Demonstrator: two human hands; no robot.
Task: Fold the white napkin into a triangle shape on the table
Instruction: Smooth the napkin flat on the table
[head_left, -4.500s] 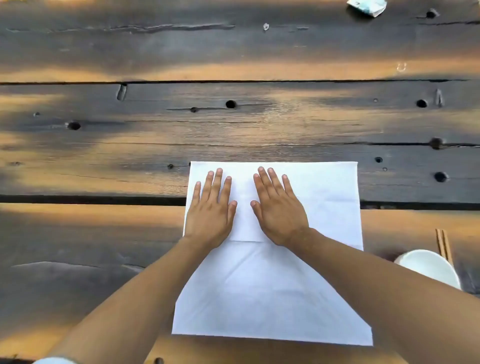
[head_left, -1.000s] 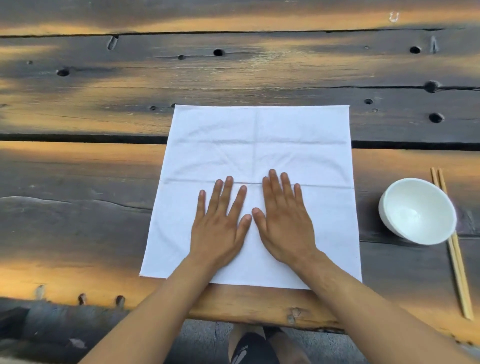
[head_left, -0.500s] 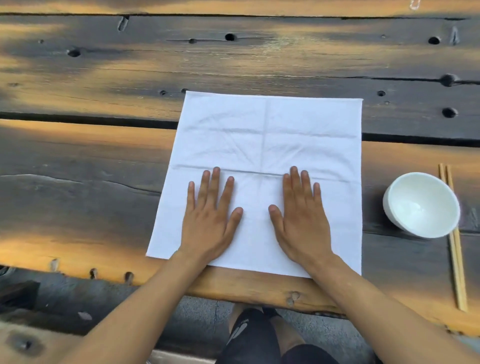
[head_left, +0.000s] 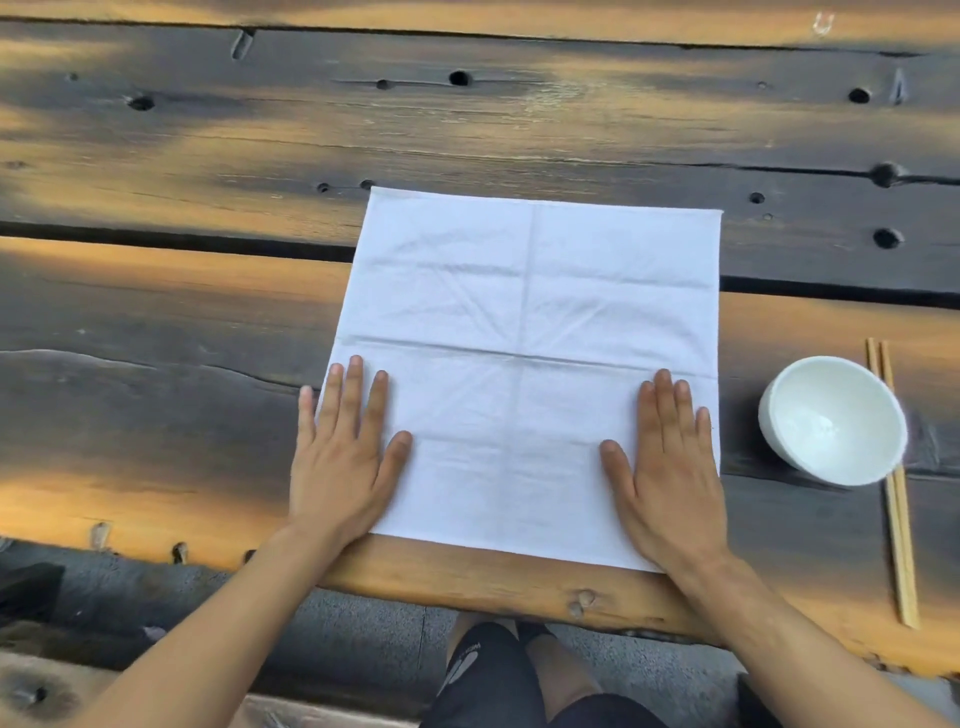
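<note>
The white napkin (head_left: 524, 332) lies flat and unfolded as a square on the dark wooden table (head_left: 208, 156), its near edge close to the table's front edge. Crease lines cross it in a grid. My left hand (head_left: 343, 457) presses flat on the napkin's near left edge, fingers straight, little finger over the wood. My right hand (head_left: 670, 473) presses flat on the near right corner, fingers straight and together.
A white bowl (head_left: 831, 421) stands right of the napkin, with a pair of wooden chopsticks (head_left: 896, 493) lying beside it. Gaps and holes run through the planks. The table's front edge (head_left: 493, 582) is just below my wrists; my knees show beneath.
Both hands have slid apart along the napkin's near half, from its middle out to the left and right edges, smoothing it flat. The napkin stays unfolded.
</note>
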